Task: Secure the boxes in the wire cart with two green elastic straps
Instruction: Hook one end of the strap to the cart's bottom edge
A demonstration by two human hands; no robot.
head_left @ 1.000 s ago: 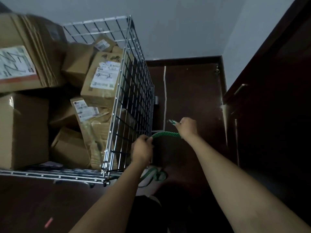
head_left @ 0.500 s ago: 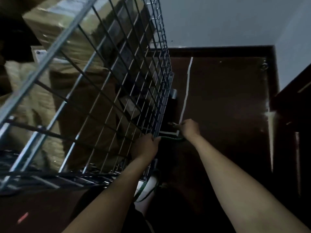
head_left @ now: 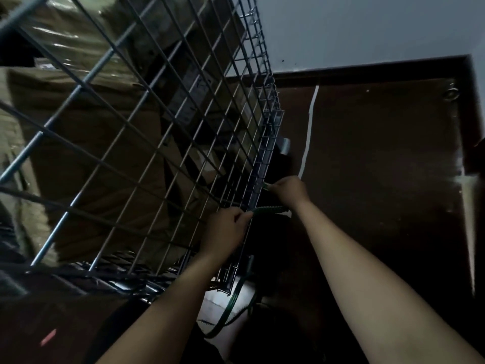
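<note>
The wire cart [head_left: 147, 143] fills the left of the view, its mesh side wall close to my face. Brown cardboard boxes [head_left: 86, 143] show through the mesh. A green elastic strap [head_left: 270, 209] runs between my two hands near the bottom rail of the cart's side. My left hand [head_left: 225, 229] pinches the strap against the mesh. My right hand [head_left: 287, 191] grips the strap's hook end at the cart's lower edge. The rest of the strap [head_left: 231, 306] hangs down in a loop below my left hand.
Dark brown floor [head_left: 380, 166] lies to the right of the cart, with a white line [head_left: 309, 132] running across it. A pale wall [head_left: 354, 27] stands at the back. A dark door or cabinet edge [head_left: 475, 153] closes the right side.
My view has dropped lower and closer to the cart's side wall. Both hands moved with the strap down to the cart's bottom rail, and the right hand has brought the hook end up to the mesh.
</note>
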